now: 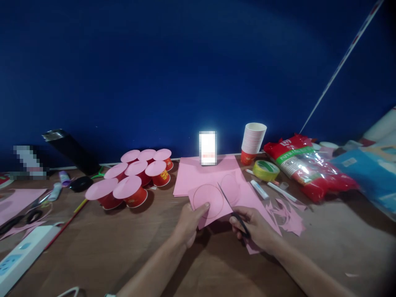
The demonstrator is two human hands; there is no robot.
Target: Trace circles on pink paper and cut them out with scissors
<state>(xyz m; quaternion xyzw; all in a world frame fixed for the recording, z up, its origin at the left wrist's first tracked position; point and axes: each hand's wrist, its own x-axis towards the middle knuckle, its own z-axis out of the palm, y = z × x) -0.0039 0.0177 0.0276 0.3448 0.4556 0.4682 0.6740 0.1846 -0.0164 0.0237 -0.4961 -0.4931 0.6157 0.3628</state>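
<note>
My left hand (192,220) grips a piece of pink paper (213,194), its thumb lying on top. A round outline is drawn on that paper. In my right hand (252,227) is a pair of scissors (239,222) with dark handles; a thin blade runs up along the paper's right edge. Behind the held piece lies a stack of pink sheets (192,173), and another circle shows faintly on the pink paper to the right. Whether the blades are apart I cannot tell.
Several red paper cups (161,178) topped with pink discs stand left. Nested cups (254,140), green-yellow tape (266,170), a glue stick (259,189), paper scraps (287,216) and a red bag (309,165) lie right. A lit screen (208,148), black bottle (74,152) and power strip (27,255) are around.
</note>
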